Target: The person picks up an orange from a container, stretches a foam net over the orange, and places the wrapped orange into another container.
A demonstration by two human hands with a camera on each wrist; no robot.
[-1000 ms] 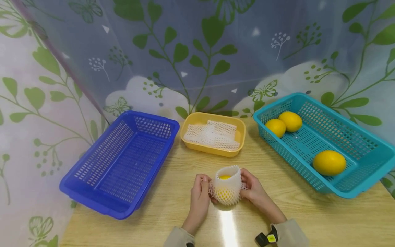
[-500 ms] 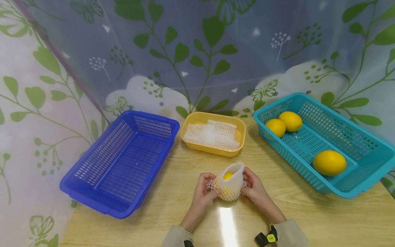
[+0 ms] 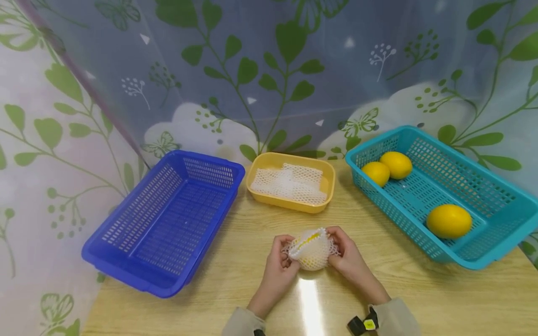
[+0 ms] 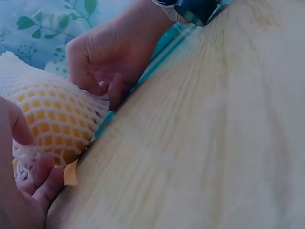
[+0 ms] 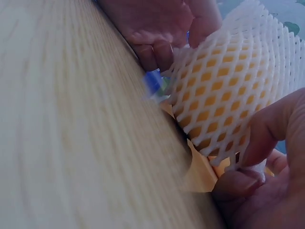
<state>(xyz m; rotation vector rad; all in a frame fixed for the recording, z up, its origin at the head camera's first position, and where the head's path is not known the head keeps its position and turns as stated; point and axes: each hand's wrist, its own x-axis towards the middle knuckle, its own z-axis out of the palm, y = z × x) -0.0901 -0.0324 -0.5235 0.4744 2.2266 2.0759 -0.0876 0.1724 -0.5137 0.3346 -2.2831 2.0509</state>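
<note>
A white foam fruit net (image 3: 315,259) is stretched round a yellow oval fruit (image 3: 312,240) just above or on the wooden table. A slanted gap at the net's top shows only a strip of the fruit. My left hand (image 3: 279,264) pinches the net's left side, with the thumb at its rim. On the opposite side, my right hand (image 3: 347,254) pinches the net's edge between thumb and fingers. In the right wrist view, yellow skin shows through the mesh (image 5: 228,81), and the right thumb and forefinger grip its lower strands.
A yellow tray (image 3: 290,207) with flat foam nets (image 3: 287,183) stands behind the hands. To the left sits a blue basket (image 3: 210,242) without fruit. A teal basket (image 3: 395,212) on the right holds three yellow fruits (image 3: 449,221).
The net's opening has tipped from upright to slanting left, and its rim has folded down over the fruit. My left thumb has come round to the front; the right hand has barely moved.
</note>
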